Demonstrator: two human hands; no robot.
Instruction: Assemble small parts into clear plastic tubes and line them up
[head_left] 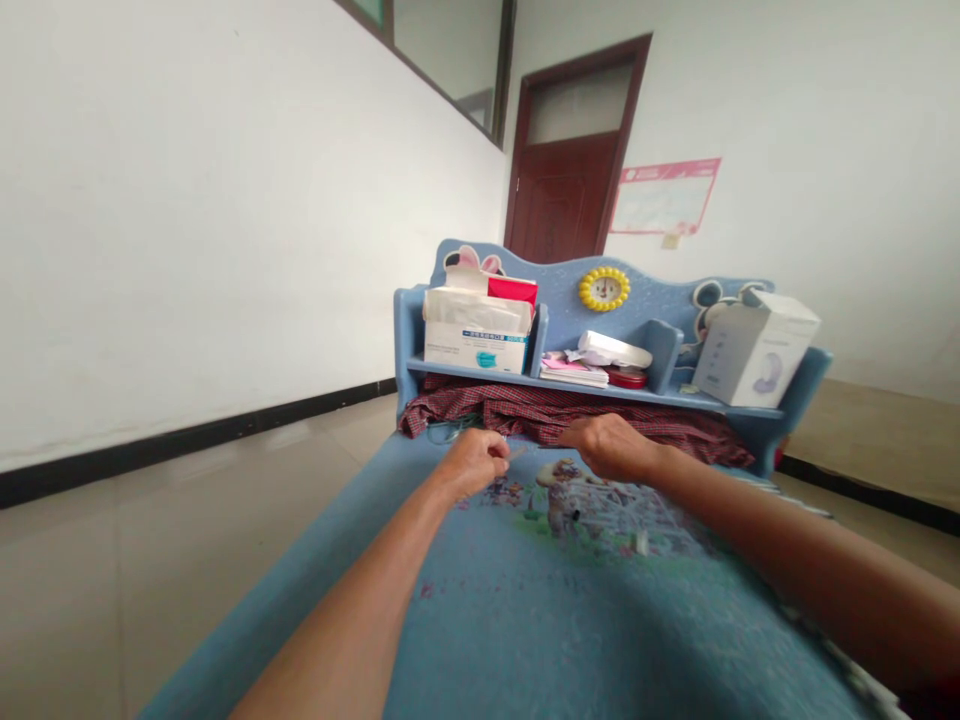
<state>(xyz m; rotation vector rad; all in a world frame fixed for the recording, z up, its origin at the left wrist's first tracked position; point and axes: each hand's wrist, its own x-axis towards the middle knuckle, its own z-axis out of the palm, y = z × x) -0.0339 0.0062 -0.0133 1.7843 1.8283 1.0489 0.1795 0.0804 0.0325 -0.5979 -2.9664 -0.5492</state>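
Note:
Both my hands reach over the far part of a blue desk point(480, 640) with a worn cartoon print. My left hand point(472, 463) is closed in a pinch, and a thin, pale, blurred sliver shows by its fingertips. Further right, my right hand point(609, 447) is closed with its knuckles up. A thin dark line runs by its fingertips; what that hand grips is too small and blurred to name. Behind both hands a red checked cloth point(517, 408) lies bunched under the shelf. Beside my left hand is a thin greenish loop point(444, 432).
On the blue shelf point(541, 340) stand an opened mask box point(474, 345) and a white carton point(757, 350). Papers point(574, 372), a white roll point(615, 349) and a red tin point(627, 378) lie between them. A yellow flower-shaped clock point(604, 289) is on the backboard.

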